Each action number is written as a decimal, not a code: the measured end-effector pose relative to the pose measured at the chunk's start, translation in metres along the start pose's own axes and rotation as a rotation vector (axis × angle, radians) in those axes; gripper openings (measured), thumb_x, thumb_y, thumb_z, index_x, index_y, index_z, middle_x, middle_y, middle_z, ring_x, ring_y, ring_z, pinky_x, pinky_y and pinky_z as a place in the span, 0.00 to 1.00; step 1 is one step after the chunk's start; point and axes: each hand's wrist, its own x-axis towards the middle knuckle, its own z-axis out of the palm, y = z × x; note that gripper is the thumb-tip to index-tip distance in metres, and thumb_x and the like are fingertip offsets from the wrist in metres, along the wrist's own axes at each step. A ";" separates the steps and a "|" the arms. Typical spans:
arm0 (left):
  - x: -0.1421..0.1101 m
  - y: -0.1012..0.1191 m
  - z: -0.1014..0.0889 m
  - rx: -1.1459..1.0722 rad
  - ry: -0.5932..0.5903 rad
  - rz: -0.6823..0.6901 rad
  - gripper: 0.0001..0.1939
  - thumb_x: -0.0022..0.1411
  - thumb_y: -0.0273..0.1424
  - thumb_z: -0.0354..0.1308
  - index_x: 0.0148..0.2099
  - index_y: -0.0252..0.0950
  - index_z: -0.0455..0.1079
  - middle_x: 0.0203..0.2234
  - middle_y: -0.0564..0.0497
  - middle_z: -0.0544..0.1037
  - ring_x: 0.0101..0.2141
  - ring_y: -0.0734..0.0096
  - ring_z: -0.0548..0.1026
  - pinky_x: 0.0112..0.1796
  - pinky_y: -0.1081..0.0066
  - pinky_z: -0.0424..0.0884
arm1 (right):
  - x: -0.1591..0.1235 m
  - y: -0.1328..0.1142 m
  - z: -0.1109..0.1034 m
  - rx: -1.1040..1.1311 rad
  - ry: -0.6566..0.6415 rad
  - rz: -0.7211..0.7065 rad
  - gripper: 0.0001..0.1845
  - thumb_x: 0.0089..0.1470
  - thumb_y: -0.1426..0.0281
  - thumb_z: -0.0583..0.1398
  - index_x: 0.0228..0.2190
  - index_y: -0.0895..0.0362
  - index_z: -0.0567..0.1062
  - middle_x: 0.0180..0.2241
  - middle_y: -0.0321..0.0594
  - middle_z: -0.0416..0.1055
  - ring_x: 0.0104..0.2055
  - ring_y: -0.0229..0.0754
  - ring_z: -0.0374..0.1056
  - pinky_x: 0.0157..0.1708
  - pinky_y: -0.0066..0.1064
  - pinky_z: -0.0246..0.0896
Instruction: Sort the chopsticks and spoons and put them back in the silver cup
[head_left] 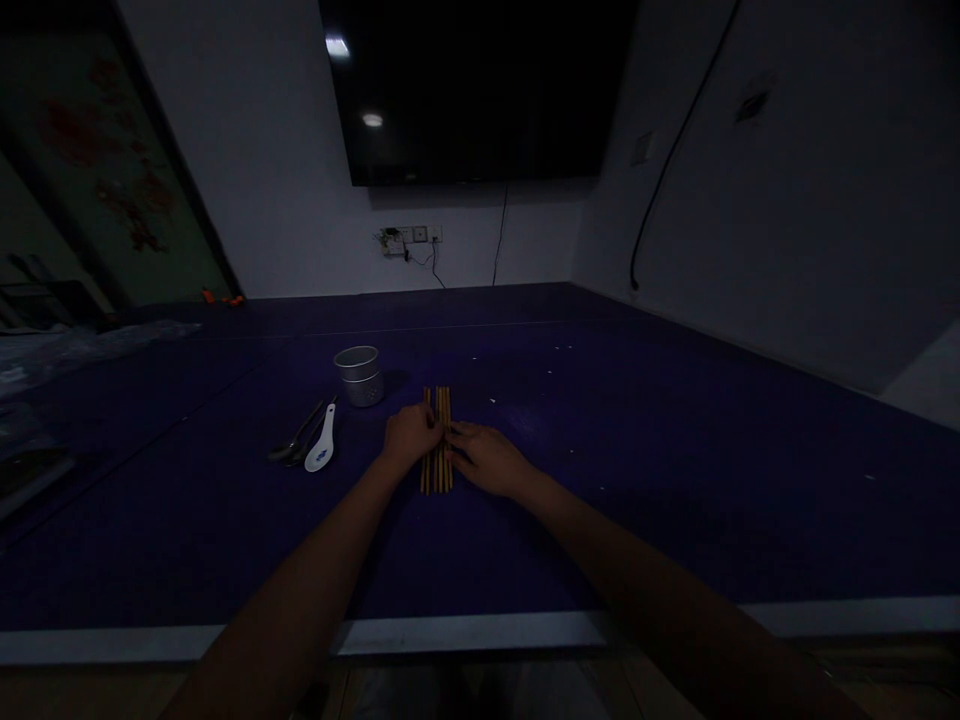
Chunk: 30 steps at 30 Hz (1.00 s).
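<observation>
Several wooden chopsticks [439,478] lie side by side on the purple table, pointing away from me, with a small gap among them. From the left, my left hand [409,436] is closed over their middle, its fingers curled and partly hidden. My right hand [489,458] rests at their right side; its fingers are stretched out, with the fingertips touching the chopsticks and the thumb apart. Left of my hands stands a grey metal cup [361,384], upright. Beside it lie a white ceramic spoon [322,448] with a blue mark and dark metal spoons [289,449].
The purple tabletop [675,480] has a pale front edge [465,632] and small white scraps. Clear plastic wrapping [97,345] lies far left, above a dark flat object [34,470]. A large screen [480,90] hangs on the back wall, over sockets [412,236] with cables. The room is dim.
</observation>
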 end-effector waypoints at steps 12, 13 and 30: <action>0.004 0.010 -0.007 0.124 -0.057 -0.001 0.20 0.60 0.42 0.52 0.45 0.34 0.75 0.39 0.39 0.80 0.44 0.56 0.78 0.42 0.68 0.71 | 0.001 0.000 -0.001 0.002 -0.001 0.012 0.14 0.61 0.71 0.53 0.44 0.60 0.75 0.48 0.50 0.73 0.50 0.47 0.70 0.50 0.37 0.62; 0.005 0.012 -0.008 0.132 -0.065 0.002 0.21 0.61 0.42 0.52 0.45 0.34 0.75 0.39 0.38 0.80 0.45 0.55 0.77 0.42 0.67 0.71 | 0.001 0.000 -0.001 -0.002 -0.004 0.018 0.14 0.61 0.71 0.53 0.44 0.60 0.75 0.48 0.50 0.73 0.49 0.47 0.70 0.50 0.36 0.62; -0.002 0.024 -0.018 0.230 -0.066 -0.016 0.23 0.64 0.41 0.48 0.50 0.30 0.73 0.43 0.34 0.79 0.49 0.51 0.75 0.47 0.62 0.69 | 0.002 -0.002 -0.003 -0.010 -0.015 0.028 0.13 0.61 0.70 0.53 0.42 0.60 0.75 0.46 0.50 0.73 0.50 0.47 0.69 0.49 0.35 0.61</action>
